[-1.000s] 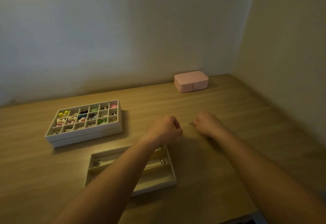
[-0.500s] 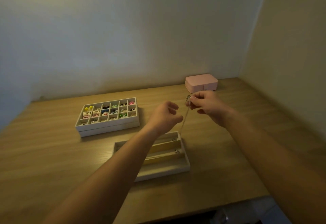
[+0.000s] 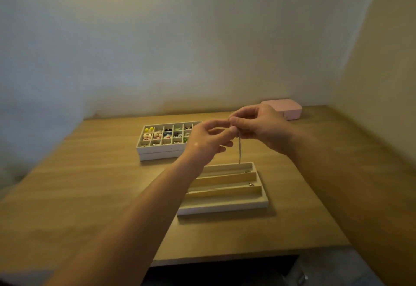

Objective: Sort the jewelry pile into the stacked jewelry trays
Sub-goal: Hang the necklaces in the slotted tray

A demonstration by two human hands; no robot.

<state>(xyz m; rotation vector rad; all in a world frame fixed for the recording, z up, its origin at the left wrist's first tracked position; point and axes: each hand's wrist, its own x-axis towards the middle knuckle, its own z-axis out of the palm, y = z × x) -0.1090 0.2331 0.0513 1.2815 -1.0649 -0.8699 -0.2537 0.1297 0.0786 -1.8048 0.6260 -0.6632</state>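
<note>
A thin chain [image 3: 239,150] hangs straight down above the far row of a long-slot tray [image 3: 225,208]. My right hand [image 3: 261,126] pinches its top end. My left hand [image 3: 209,139] meets it there, fingertips at the same end of the chain. Two small silver pieces lie in the slot tray's rows. To the left at the back, a stacked tray [image 3: 162,150] with many small compartments holds colourful earrings and beads.
A closed pink jewelry box [image 3: 290,108] stands at the back right against the wall. The wooden table [image 3: 90,195] ends in a front edge close to me, and walls close in behind and at the right.
My right hand has lifted the chain from the table and raised it; my left hand has come up to its top end. The camera has tilted back.
</note>
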